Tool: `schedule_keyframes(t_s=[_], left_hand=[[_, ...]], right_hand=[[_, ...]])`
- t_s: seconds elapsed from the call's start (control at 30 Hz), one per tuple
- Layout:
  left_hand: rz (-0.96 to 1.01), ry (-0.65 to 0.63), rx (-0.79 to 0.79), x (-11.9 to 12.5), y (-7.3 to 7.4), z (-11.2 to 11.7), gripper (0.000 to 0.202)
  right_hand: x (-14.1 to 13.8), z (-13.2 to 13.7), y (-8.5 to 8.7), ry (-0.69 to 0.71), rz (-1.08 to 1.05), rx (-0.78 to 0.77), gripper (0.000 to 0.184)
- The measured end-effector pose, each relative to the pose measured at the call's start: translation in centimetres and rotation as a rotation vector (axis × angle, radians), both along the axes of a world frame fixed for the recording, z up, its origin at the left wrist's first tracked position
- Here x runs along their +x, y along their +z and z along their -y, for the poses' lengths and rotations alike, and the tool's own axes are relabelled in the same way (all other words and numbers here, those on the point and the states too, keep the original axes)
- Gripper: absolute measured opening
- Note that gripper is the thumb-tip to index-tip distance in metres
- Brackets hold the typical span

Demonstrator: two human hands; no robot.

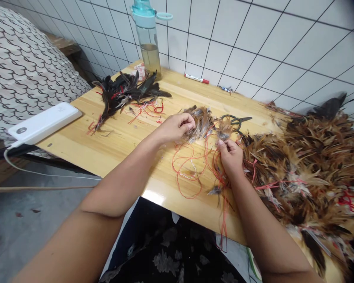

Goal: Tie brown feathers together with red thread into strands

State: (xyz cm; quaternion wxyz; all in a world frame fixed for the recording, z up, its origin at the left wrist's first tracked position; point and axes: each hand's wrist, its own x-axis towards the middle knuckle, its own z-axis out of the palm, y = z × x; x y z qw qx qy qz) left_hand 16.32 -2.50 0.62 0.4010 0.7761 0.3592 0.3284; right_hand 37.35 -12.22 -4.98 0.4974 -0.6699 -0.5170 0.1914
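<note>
My left hand (177, 126) is closed in a pinch on a small bunch of brown feathers (201, 125) lying at the middle of the wooden table (112, 145). My right hand (230, 154) is closed too, gripping feather stubs and red thread (191, 169) just right of that bunch. Loose loops of the red thread trail over the table's front edge between my forearms. Black scissors (236, 120) lie just behind my right hand.
A big heap of brown feathers (309, 165) covers the table's right side. Dark feathers (126, 92) with red thread scraps lie at the back left by a water bottle (148, 37). A white power bank (43, 122) sits on the left corner, a red marker (197, 79) by the tiled wall.
</note>
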Motion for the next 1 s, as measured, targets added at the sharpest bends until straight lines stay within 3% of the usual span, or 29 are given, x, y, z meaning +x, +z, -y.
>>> schedule_keyframes(t_s=[0.13, 0.3, 0.47, 0.63, 0.83, 1.0], left_hand=[[-0.141, 0.039, 0.071, -0.8, 0.3, -0.5, 0.018], [-0.335, 0.005, 0.28, -0.9, -0.8, -1.2, 0.016], [-0.588, 0.021, 0.223, -1.1, -0.4, -0.7, 0.022], [-0.742, -0.095, 0.073, -1.5, 0.2, -0.2, 0.024], [-0.635, -0.106, 0.118, -1.6, -1.0, -0.6, 0.003], [-0.333, -0.074, 0.033, -2.2, 0.3, -0.8, 0.003]], right_hand=[[-0.1, 0.0, 0.1, -0.001, 0.024, -0.001, 0.026], [-0.4, 0.1, 0.5, -0.004, 0.012, -0.006, 0.026], [-0.4, 0.2, 0.7, -0.002, 0.025, -0.013, 0.025], [-0.5, 0.1, 0.6, -0.001, 0.013, -0.01, 0.025], [-0.3, 0.0, 0.2, -0.004, 0.014, 0.002, 0.026], [-0.3, 0.0, 0.2, 0.006, 0.014, 0.013, 0.026]])
